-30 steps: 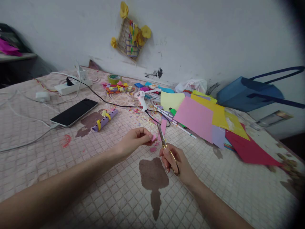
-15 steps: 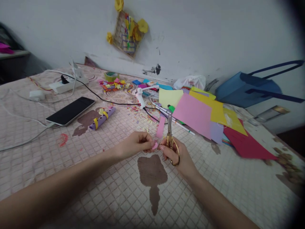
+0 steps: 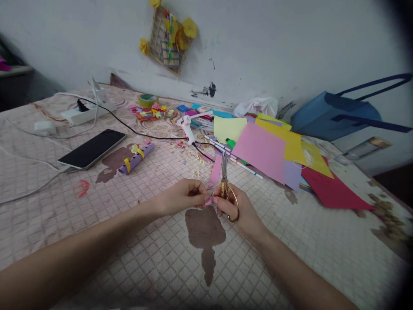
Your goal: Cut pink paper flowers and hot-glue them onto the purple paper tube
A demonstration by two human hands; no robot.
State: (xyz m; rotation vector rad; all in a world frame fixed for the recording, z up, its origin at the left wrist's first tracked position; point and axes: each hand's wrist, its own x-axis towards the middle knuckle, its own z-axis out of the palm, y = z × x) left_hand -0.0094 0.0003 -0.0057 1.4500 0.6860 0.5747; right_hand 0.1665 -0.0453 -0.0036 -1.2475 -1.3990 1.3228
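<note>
My left hand (image 3: pixel 182 198) pinches a small piece of pink paper (image 3: pixel 208 201) between its fingertips. My right hand (image 3: pixel 240 206) is shut on gold-handled scissors (image 3: pixel 226 191), whose closed steel blades point upright, away from me. The two hands nearly touch at the pink piece. A narrow pink paper strip (image 3: pixel 215 169) stands just beyond the blades, apparently lying on the quilted mat (image 3: pixel 155 241). Its contact with the blades is hard to tell.
Overlapping coloured paper sheets (image 3: pixel 260 150) lie to the right. Farther back are a white glue gun (image 3: pixel 189 129), craft scraps, and a tape roll (image 3: pixel 148 100). A black phone (image 3: pixel 92 148), purple paper tube (image 3: pixel 136 158), and power strip (image 3: pixel 79 114) with cables lie left. A blue bag (image 3: pixel 335 116) leans right.
My hands have drawn closer together, and the scissors have swung from slanted to nearly upright. The whole view has shifted slightly upward.
</note>
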